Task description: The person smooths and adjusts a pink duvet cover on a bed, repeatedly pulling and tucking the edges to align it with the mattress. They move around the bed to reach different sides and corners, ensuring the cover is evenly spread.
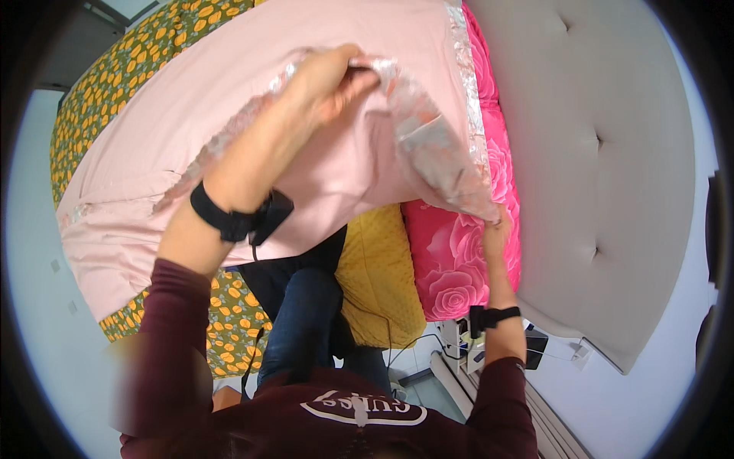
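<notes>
A large pink bedcover with a shiny silvery floral border is spread across the bed, its near part lifted and folded up. My left hand reaches far over it, fingers curled around the raised border. To the right, my right hand pinches a corner of the same cover, above a bright pink pillow with rose prints. Between the two hands the silvery border hangs in a twisted, slack curve. The fingertips of both hands are partly hidden by the cloth.
A grey tufted headboard rises along the right. Beneath the cover lies green bedding with yellow prints. A dimpled yellow cushion or blanket is beside my jeans-clad leg. Cables and small items are near the headboard's lower end.
</notes>
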A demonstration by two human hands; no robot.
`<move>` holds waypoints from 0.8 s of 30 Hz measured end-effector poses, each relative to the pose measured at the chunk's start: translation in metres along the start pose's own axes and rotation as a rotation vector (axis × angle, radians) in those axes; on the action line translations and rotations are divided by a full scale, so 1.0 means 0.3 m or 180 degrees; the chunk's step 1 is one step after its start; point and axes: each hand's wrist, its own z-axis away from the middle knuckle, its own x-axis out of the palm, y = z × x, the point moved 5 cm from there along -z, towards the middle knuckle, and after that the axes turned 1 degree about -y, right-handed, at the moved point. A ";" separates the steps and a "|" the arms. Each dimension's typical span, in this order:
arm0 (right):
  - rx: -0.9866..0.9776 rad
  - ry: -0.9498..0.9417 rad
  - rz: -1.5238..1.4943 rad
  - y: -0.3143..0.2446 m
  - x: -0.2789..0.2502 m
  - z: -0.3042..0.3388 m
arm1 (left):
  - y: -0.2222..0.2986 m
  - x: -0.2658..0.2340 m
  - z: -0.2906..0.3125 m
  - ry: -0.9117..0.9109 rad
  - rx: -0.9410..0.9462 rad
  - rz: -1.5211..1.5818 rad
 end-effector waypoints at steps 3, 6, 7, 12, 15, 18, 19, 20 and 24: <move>0.0438 -0.0599 -0.0834 -0.114 -0.146 -0.120 | 0.143 0.062 -0.137 -0.0269 0.0372 -0.0154; 0.0391 -0.0802 -0.0777 -0.297 -0.265 -0.244 | 0.293 0.134 -0.258 -0.0608 0.0120 -0.0123; 0.0371 -0.0893 -0.0743 -0.368 -0.297 -0.293 | 0.355 0.149 -0.287 -0.0480 0.0229 0.0112; 0.0377 -0.0843 -0.1337 -0.659 -0.399 -0.412 | 0.658 0.275 -0.331 -0.0981 0.0424 0.0162; 0.0211 -0.1204 -0.1620 -0.763 -0.426 -0.401 | 0.726 0.336 -0.308 -0.0837 0.0621 -0.0092; 0.0264 -0.1396 -0.1602 -0.794 -0.444 -0.383 | 0.720 0.375 -0.262 -0.0780 0.0699 -0.0329; 0.0176 -0.1382 -0.1684 -0.794 -0.446 -0.377 | 0.712 0.380 -0.248 -0.0725 0.0728 -0.0403; 0.0212 -0.1372 -0.1804 -0.782 -0.443 -0.378 | 0.700 0.378 -0.235 -0.0659 0.0754 -0.0481; 0.0440 -0.1402 -0.1745 -0.659 -0.367 -0.415 | 0.623 0.303 -0.220 -0.0167 0.0870 -0.0626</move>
